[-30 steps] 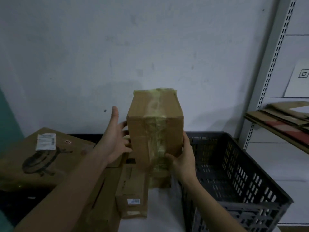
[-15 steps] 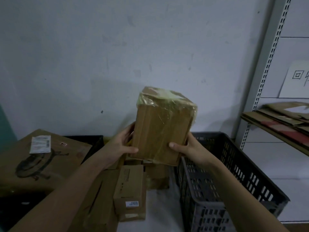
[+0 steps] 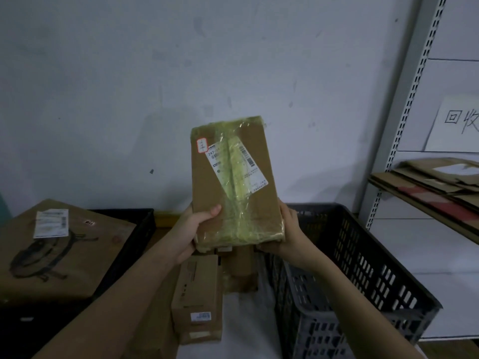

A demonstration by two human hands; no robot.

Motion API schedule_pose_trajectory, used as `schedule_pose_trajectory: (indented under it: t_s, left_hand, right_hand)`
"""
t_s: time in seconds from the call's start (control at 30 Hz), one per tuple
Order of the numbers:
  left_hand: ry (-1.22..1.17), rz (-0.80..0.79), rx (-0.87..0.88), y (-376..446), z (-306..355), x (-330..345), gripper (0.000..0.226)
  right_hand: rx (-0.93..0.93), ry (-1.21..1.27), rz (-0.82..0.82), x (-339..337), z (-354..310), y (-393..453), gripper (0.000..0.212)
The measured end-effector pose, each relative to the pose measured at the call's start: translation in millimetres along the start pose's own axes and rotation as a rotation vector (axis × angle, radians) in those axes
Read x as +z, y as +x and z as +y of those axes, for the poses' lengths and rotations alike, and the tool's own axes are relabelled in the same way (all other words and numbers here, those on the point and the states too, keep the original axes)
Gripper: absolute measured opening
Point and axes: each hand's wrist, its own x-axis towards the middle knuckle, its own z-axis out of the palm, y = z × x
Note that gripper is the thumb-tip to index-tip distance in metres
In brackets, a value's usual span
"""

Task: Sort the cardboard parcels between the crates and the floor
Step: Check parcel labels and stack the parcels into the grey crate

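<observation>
Parcel (image 3: 234,187) above slotted crate (image 3: 368,257), both hands

I count two slatted plastic crates: a dark grey one (image 3: 368,257) and a black one (image 3: 134,229). Brown cardboard parcels: one taped in my two hands (image 3: 233,182), one large printed (image 3: 57,252), at least two small on the floor (image 3: 198,294).

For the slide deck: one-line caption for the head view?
Both hands, left hand and right hand, hold a taped parcel upright, label facing the camera, above a grey crate.

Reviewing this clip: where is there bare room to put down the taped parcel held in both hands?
The grey crate on the right shows bare interior. Crowded: the black crate under the large box, and small boxes on the floor between the crates.
</observation>
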Motion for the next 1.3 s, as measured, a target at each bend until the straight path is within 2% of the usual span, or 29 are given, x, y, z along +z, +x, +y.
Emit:
schedule_pose_trajectory:
  t_s: [0.03,0.1,0.13,0.2,0.3,0.43,0.5,0.63,0.77,0.93,1.03,1.13,1.2,1.3]
  left_hand:
    - [0.006,0.01,0.016,1.8,-2.2,-1.9,0.064]
    - [0.027,0.024,0.038,4.7,-4.8,-6.6,0.062]
    - [0.029,0.032,0.046,5.9,-5.3,-9.6,0.061]
    - [0.015,0.041,0.066,9.2,-6.8,-15.9,0.056]
    - [-0.01,0.053,0.097,13.2,-11.2,-17.8,0.053]
    - [0.006,0.066,0.133,22.2,-18.4,-15.3,0.05]
    - [-0.002,0.074,0.141,27.5,-22.3,-15.5,0.048]
    - [0.028,0.059,0.152,35.6,-29.4,-9.4,0.049]
    - [0.197,0.004,0.182,47.0,-32.9,7.5,0.055]
    - [0.298,-0.087,0.159,59.4,-46.4,52.2,0.044]
    - [0.296,-0.003,0.135,78.8,-64.1,79.8,0.066]
    - [0.333,0.127,0.088,97.5,-89.9,110.9,0.052]
    - [0.438,0.13,0.039,109.3,-118.1,130.0,0.048]
    - [0.567,0.087,-0.121,120.3,-163.1,156.9,0.057]
  right_hand:
    - [0.027,0.044,-0.089,-1.3,-2.5,-0.3,0.126]
    - [0.091,0.297,-0.266,-5.0,-9.3,-1.0,0.125]
    - [0.112,0.387,-0.315,-4.7,-12.1,-1.1,0.124]
    - [0.132,0.435,-0.309,-0.7,-15.3,-1.3,0.121]
    - [0.155,0.503,-0.16,15.7,-22.3,4.0,0.096]
    - [0.123,0.617,0.242,41.4,-38.0,17.2,0.051]
    - [0.08,0.572,0.361,50.9,-39.6,22.0,0.043]
    - [0.104,0.536,0.451,55.1,-30.0,23.6,0.048]
    - [0.144,0.624,0.513,49.1,-10.8,14.8,0.042]
    - [0.218,0.619,0.568,8.0,18.2,0.8,0.039]
    - [0.26,0.588,0.609,-29.7,45.6,-4.4,0.042]
    - [0.336,0.592,0.64,-67.9,80.8,-12.4,0.049]
    - [0.364,0.594,0.651,-92.2,103.1,-19.8,0.052]
    - [0.405,0.563,0.647,-118.9,136.6,-29.5,0.057]
